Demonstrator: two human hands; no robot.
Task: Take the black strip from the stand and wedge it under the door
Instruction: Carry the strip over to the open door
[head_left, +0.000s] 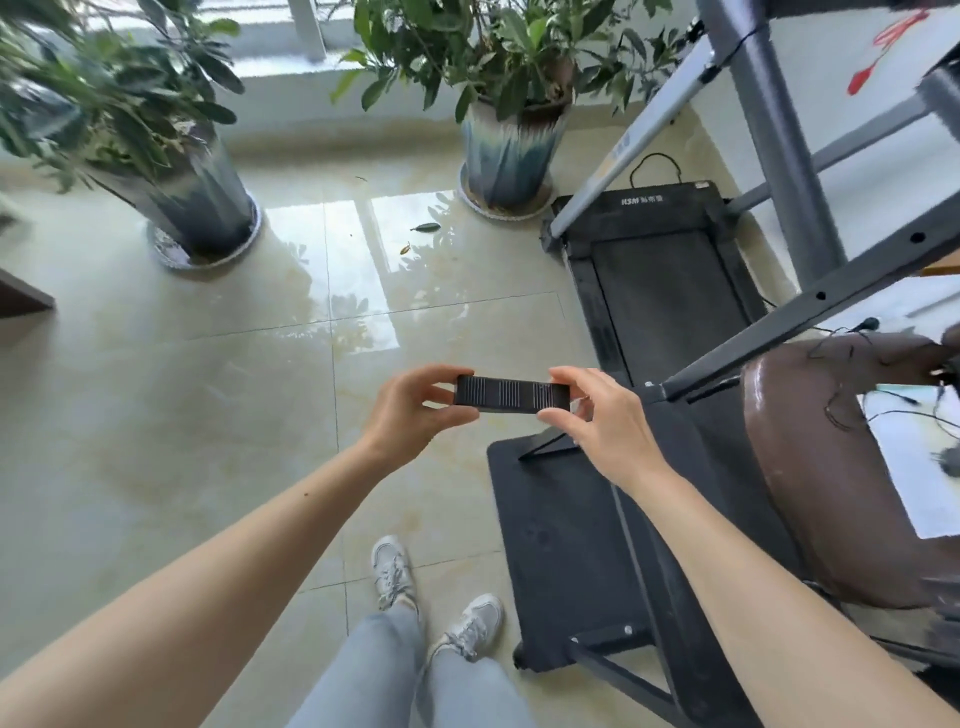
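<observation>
I hold the black ribbed strip (511, 394) level in front of me, above the tiled floor. My left hand (415, 415) pinches its left end between thumb and fingers. At the strip's right end, my right hand (602, 421) grips it the same way. The grey metal stand (810, 306) with its slanted bars rises at the right, its black base (566, 561) on the floor below my right arm. No door is in view.
Two large potted plants (192, 202) (509, 150) stand by the window at the back. A black treadmill (660, 280) lies at the right, beside a brown padded seat (831, 493). My feet in white shoes (431, 597) are on the glossy tiles.
</observation>
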